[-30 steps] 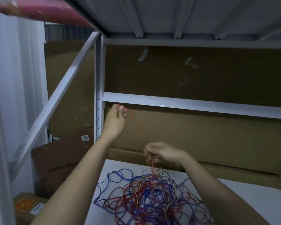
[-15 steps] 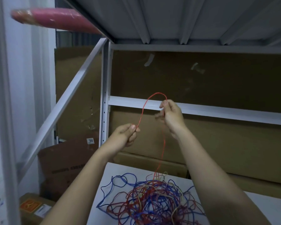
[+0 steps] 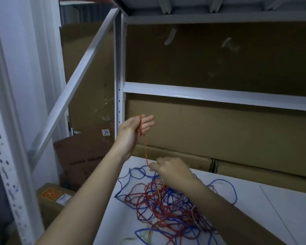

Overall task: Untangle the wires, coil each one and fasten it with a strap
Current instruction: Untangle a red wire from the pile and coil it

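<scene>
Up above the table, our left hand (image 3: pixel 131 131) was raised with fingers straight and the red wire (image 3: pixel 145 147) looped over them, while our right hand (image 3: pixel 171 171), lower down, pinched that wire just over the tangled wires (image 3: pixel 166 206) on the white table (image 3: pixel 265 209).

Red wire (image 3: pixel 145 147); red, blue, yellow tangle (image 3: pixel 166 206); white table (image 3: pixel 254 218); brown cardboard (image 3: pixel 219 131)
</scene>
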The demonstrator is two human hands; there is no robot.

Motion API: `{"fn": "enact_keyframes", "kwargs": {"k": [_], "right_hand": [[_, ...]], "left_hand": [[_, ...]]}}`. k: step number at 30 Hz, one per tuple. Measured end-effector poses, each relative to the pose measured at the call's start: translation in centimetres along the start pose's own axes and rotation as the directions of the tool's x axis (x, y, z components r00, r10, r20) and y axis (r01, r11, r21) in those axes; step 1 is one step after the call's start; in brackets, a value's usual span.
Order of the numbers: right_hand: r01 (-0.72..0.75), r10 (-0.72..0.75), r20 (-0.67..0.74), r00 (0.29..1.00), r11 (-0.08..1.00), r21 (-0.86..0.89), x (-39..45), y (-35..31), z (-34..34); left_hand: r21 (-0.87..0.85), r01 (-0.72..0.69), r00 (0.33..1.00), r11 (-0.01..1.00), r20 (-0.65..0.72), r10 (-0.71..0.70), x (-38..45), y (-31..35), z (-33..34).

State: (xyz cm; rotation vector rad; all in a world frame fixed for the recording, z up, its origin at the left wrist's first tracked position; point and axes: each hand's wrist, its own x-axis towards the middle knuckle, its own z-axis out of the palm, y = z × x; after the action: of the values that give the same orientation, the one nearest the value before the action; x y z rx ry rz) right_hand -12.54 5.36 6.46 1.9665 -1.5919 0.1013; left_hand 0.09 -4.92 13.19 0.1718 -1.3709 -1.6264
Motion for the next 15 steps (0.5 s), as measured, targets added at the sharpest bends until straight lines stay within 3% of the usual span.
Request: {"fn": "enact_keyframes", "kwargs": {"k": [5,9,11,15], "right_hand": [[0.232,-0.228,-0.233,0.945,0.973,-0.013,-1.6,-0.3,-1.2],[0.190,-0.193,-0.364,0.911,0.981,-0.045,-1.8,1.2,-3.5],[0.088,-0.075,-0.426,0.902,0.996,0.011,-1.5,2.4,-3.9],[-0.083,0.171,-0.423,0.890,0.972,0.219,-0.7,4.2,-1.3]], "left_hand": [[0.413,0.045,0.996,0.910,0.050,-0.072,-1.0,-4.1,-1.1],[0.645,0.008,0.961,0.764,0.205,-0.183,-3.3,-5.1,-1.3],[0.644,0.048,0.932,0.763,0.246,-0.266,-4.6,-5.6,-1.5],[0.416,0.200,0.920,0.887,0.232,-0.316,-7.0,-5.8,-1.5]]}}
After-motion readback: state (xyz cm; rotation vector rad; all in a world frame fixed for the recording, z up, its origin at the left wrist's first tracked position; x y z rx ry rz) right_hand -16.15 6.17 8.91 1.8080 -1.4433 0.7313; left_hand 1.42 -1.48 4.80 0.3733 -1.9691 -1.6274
